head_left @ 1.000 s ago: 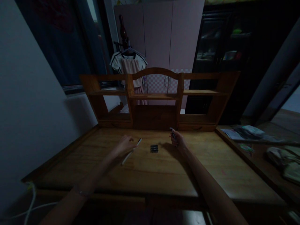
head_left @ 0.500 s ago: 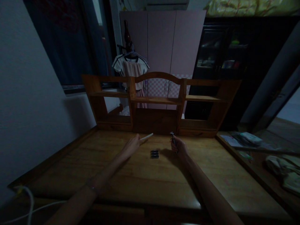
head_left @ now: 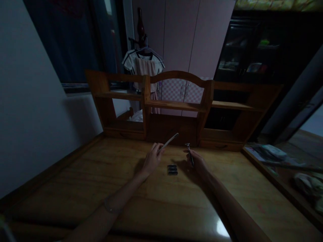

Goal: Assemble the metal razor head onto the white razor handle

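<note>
My left hand [head_left: 152, 159] is closed on a thin, pale, flat strip [head_left: 169, 141], which points up and to the right; its exact kind is too dim to tell. In my right hand [head_left: 200, 164] is a razor [head_left: 191, 158] with a small silvery crosswise head on top and a dark handle, held upright at a slight tilt. Between the hands, a small row of dark pieces [head_left: 172, 169], possibly razor cartridges, lies on the wooden desk [head_left: 151, 205]. Neither hand touches them. My fingers partly hide the razor's handle and the strip's lower end.
A wooden shelf unit [head_left: 176, 106] runs along the desk's back edge. A wall [head_left: 32, 111] borders the left side. Off the right edge lie a pale packet [head_left: 274, 152] and crumpled cloth [head_left: 306, 185]. Clothes [head_left: 145, 67] hang behind the shelf. The room is dim.
My left hand has turned the strip more upright and brought it nearer the razor. The razor's head now stands clear above my right hand. The whole view has shifted slightly.
</note>
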The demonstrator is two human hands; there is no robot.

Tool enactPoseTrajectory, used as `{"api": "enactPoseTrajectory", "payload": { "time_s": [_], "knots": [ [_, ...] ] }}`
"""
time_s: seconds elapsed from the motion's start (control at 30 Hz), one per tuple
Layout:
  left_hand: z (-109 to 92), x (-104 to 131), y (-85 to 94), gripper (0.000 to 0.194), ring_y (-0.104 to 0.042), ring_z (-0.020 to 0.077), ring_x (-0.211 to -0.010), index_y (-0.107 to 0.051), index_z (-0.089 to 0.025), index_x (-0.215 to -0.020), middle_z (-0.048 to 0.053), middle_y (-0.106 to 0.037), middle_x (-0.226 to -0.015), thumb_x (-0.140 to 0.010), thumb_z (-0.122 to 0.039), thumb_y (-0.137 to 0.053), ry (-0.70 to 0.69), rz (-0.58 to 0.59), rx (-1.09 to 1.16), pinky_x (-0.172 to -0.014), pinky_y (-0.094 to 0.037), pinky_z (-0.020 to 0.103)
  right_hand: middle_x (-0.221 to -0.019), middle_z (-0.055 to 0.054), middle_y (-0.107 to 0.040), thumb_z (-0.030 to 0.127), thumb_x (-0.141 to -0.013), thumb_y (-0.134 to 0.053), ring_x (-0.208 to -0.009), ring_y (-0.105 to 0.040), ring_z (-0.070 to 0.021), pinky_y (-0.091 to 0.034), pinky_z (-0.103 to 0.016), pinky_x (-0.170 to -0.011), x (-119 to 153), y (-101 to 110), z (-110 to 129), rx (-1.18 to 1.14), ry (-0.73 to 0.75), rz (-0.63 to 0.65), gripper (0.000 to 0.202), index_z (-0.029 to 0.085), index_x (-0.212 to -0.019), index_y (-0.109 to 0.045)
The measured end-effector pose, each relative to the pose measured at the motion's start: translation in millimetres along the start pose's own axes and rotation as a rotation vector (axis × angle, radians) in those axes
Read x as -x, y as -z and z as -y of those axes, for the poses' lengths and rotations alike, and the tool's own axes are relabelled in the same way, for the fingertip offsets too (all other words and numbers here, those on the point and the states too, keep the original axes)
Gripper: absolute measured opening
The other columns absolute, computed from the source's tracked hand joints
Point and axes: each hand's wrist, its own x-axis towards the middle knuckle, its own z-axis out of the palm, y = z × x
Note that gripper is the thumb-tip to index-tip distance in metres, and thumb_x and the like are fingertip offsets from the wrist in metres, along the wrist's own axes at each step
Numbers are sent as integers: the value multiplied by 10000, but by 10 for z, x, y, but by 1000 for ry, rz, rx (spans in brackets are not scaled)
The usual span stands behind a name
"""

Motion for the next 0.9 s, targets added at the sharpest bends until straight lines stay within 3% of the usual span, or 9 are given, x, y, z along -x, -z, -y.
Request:
{"api": "enactPoseTrajectory", "payload": {
  "time_s": [0.2,0.37,0.43,0.7,0.9],
  "knots": [
    [27,40,-38,339,-618,157,-754,-529,-254,-1243,14,-668,-859,-918,-292,-440,82,145,-24,-715,-459,257,-608,45,-432,480,-818,-581,-406,-305,-44,-200,-188,-351,65,-40,54,13,-47,92,392,184,-1069,-638],
    [-23,59,-25,389,-600,184,-1027,-516,-298,-1297,27,-617,-1223,-916,-280,-442,-30,191,33,-895,-442,300,-512,75,-340,518,-812,-559,-374,-200,-44,-133,-198,-332,88,-37,74,8,-82,124,415,168,-1018,-645],
    [-56,64,-10,399,-586,184,-1057,-506,-309,-1306,23,-595,-1258,-914,-271,-447,-60,201,39,-908,-436,301,-492,84,-315,504,-801,-578,-373,-186,-48,-126,-200,-331,93,-27,62,27,-73,123,400,170,-1008,-646],
    [-38,59,18,438,-584,135,-778,-476,-324,-1321,9,-647,-885,-898,-212,-477,-82,234,-86,-715,-431,222,-484,93,-237,486,-808,-574,-386,-131,-54,-110,-210,-338,131,-17,113,-17,-86,182,397,148,-996,-661],
    [-46,61,24,446,-564,121,-775,-455,-334,-1334,1,-612,-876,-909,-199,-456,-111,158,-91,-722,-412,206,-467,96,-209,485,-825,-559,-392,-103,-60,-106,-208,-337,109,-4,135,-94,-131,228,388,142,-973,-663]
  ]
}}
